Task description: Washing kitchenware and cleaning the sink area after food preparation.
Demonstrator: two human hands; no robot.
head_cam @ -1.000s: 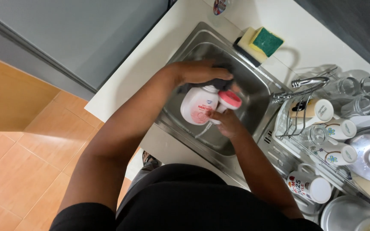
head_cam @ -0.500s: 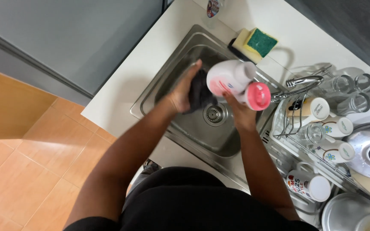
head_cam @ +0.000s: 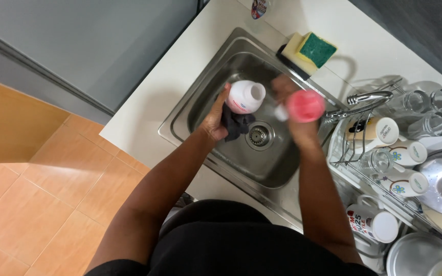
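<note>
Now my left hand (head_cam: 215, 118) grips the open white bottle (head_cam: 245, 97) plus a dark cloth (head_cam: 235, 124) over the sink (head_cam: 277, 163); right hand (head_cam: 295, 110) clasps the pink cap (head_cam: 305, 106). Washing step; next needs rinsing the inside.

even bright indoor light, soft shadows, motion blur on right hand (head_cam: 292, 110)

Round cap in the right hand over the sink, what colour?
Pink: the round cap in the right hand shows best in the head view, though motion-blurred.
</note>
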